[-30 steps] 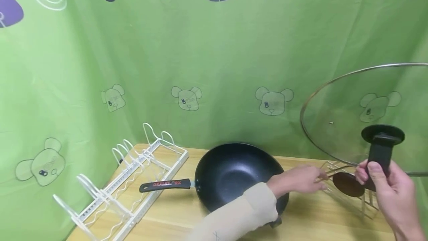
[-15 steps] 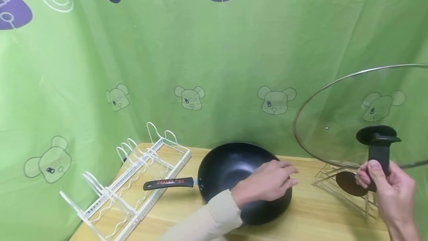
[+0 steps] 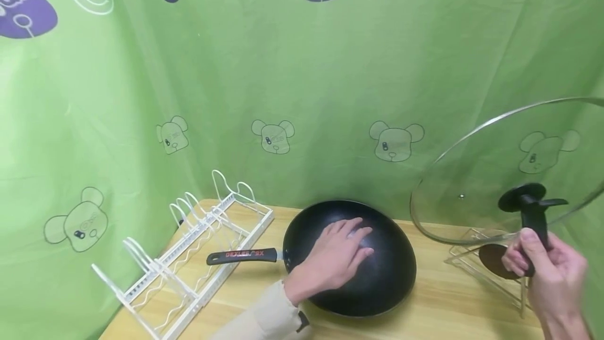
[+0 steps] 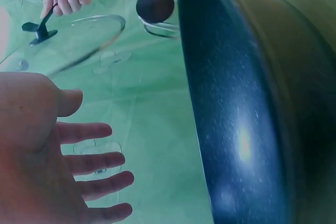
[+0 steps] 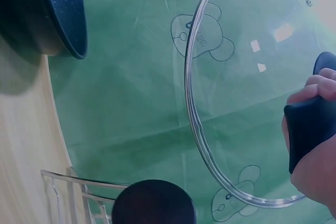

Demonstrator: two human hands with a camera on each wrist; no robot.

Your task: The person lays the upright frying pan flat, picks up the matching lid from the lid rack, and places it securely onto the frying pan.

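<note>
A black wok (image 3: 384, 282) lies on the wooden table, its black handle (image 3: 243, 256) pointing left. Over its bowl hovers my left hand (image 3: 325, 264), fingers spread and holding nothing; in the left wrist view the palm (image 4: 26, 145) appears apart from the wok's rim (image 4: 194, 108). My right hand (image 3: 552, 272) grips the tall black handle (image 3: 535, 222) of a clear glass pan lid (image 3: 476, 180). The lid is raised and tilted on edge at the right. In the right wrist view, fingers (image 5: 323, 85) curl around that handle.
At the left stands a white wire pan rack (image 3: 219, 277) with upright loops. A small metal wire stand (image 3: 522, 298) with a dark round disc (image 3: 495, 261) sits at the right, partly behind my right hand. A green patterned curtain (image 3: 330, 67) hangs behind the table.
My left hand has left the small wire stand and moved left across to above the wok. The lid in my right hand has tilted and dropped slightly.
</note>
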